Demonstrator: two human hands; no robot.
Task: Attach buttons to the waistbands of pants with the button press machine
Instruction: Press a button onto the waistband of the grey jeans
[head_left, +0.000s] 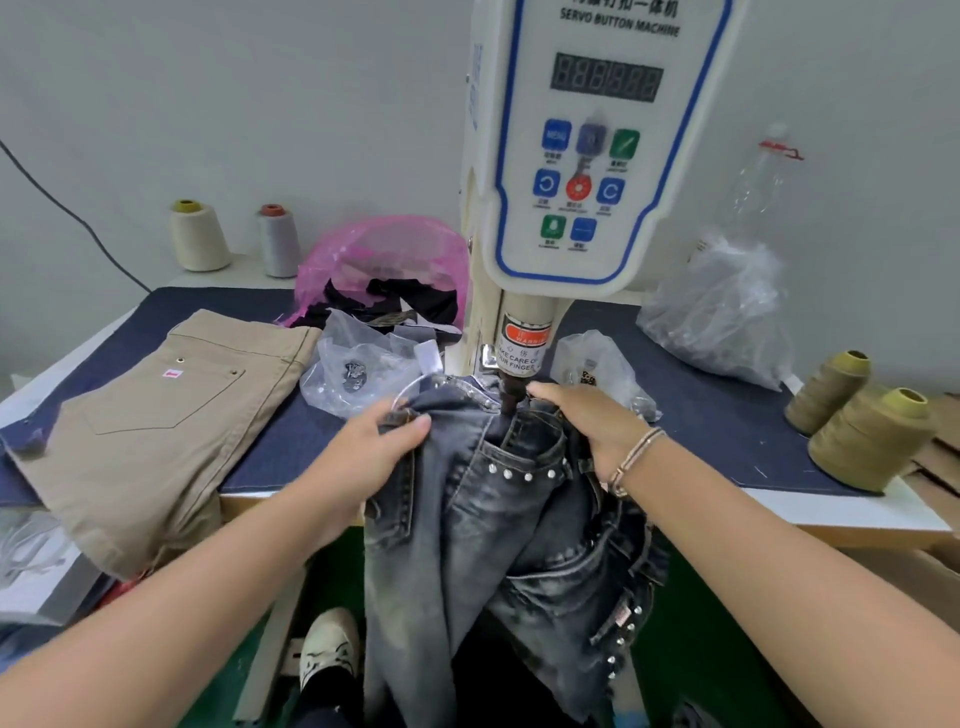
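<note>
Grey studded jeans (483, 519) hang off the table's front edge, their waistband lying under the punch (510, 395) of the white servo button machine (582, 156). My left hand (374, 447) grips the waistband on the left of the punch, thumb over the fabric. My right hand (592, 421) holds the waistband on the right, fingers reaching close to the punch. A clear bag of dark metal buttons (358, 371) lies just left of the machine. The die under the fabric is hidden.
Folded khaki pants (156, 415) lie on the left of the navy-covered table (701, 415). A pink bag (384, 265) and two thread cones (200, 236) stand behind. Clear plastic bags (722, 306) and olive thread cones (867, 441) sit right. My shoe (327, 644) is below.
</note>
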